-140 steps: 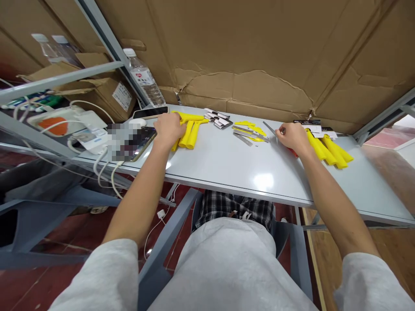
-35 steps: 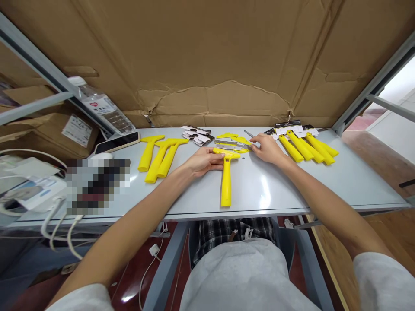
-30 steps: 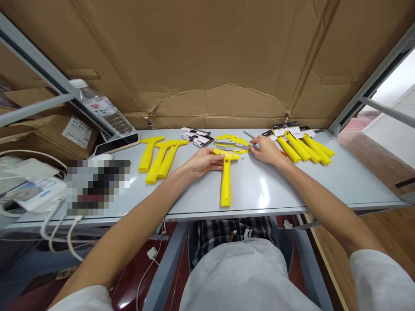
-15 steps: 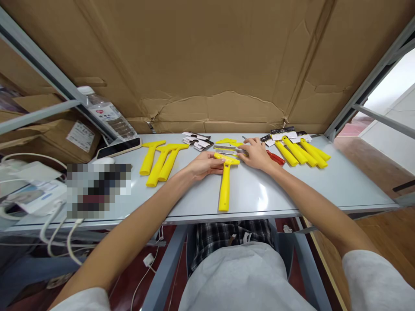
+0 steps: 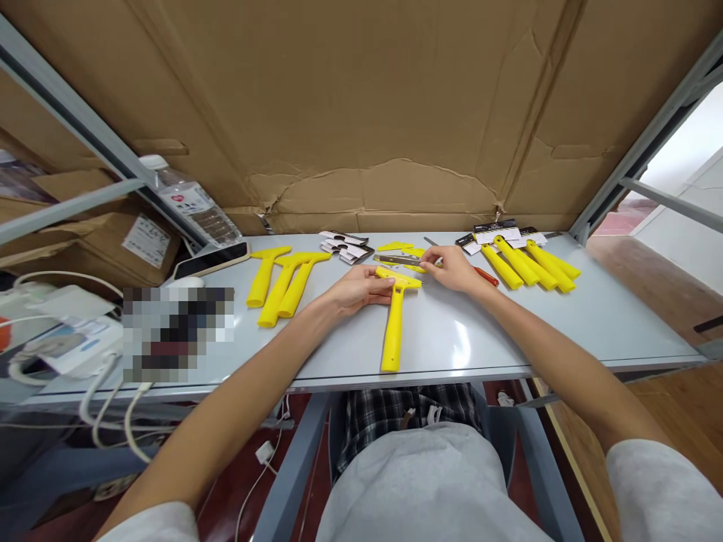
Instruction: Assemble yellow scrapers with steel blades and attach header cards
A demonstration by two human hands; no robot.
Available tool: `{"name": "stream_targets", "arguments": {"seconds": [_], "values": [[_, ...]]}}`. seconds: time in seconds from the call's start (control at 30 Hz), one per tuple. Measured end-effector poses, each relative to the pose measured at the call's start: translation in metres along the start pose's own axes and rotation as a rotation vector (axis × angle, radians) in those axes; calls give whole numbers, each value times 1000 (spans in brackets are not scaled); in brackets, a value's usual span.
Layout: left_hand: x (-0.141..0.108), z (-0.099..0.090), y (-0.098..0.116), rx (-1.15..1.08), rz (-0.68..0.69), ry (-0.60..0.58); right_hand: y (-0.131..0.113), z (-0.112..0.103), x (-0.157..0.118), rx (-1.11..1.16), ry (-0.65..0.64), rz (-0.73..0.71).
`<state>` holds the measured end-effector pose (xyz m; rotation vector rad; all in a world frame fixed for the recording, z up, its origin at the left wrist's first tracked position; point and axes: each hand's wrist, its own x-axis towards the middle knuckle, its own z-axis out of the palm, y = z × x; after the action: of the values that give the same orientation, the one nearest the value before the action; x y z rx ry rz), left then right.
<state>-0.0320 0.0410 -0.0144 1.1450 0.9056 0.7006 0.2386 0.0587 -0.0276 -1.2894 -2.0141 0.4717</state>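
A yellow T-shaped scraper handle (image 5: pixel 393 331) is gripped at its head by my left hand (image 5: pixel 361 290), its grip end pointing down toward the table's front edge. My right hand (image 5: pixel 452 269) pinches the end of a thin metal blade (image 5: pixel 400 260) just above the scraper head. Flat yellow pieces (image 5: pixel 394 246) lie behind the blade. Partly covered by my right wrist is a red-handled tool (image 5: pixel 486 276); its kind is hidden.
Three yellow scraper handles (image 5: pixel 281 290) lie on the left of the table (image 5: pixel 339 354). Several yellow handles with cards (image 5: pixel 517 263) lie at the right. Folded cards (image 5: pixel 346 246), a phone (image 5: pixel 212 260) and a bottle (image 5: pixel 195 203) are toward the back and left.
My right hand has drawn back slightly toward me from the pile, and a thin blade now shows at its fingertips. My left hand keeps hold of the scraper handle.
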Motion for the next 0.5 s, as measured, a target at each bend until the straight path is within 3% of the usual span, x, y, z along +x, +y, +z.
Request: {"name": "stream_targets", "arguments": {"seconds": [0.23, 0.5], "values": [[0, 2, -1, -3, 29, -11, -15, -10, -7, 466, -80, 137], [-3, 8, -2, -8, 118, -16, -25, -12, -10, 618, -136, 212]]}}
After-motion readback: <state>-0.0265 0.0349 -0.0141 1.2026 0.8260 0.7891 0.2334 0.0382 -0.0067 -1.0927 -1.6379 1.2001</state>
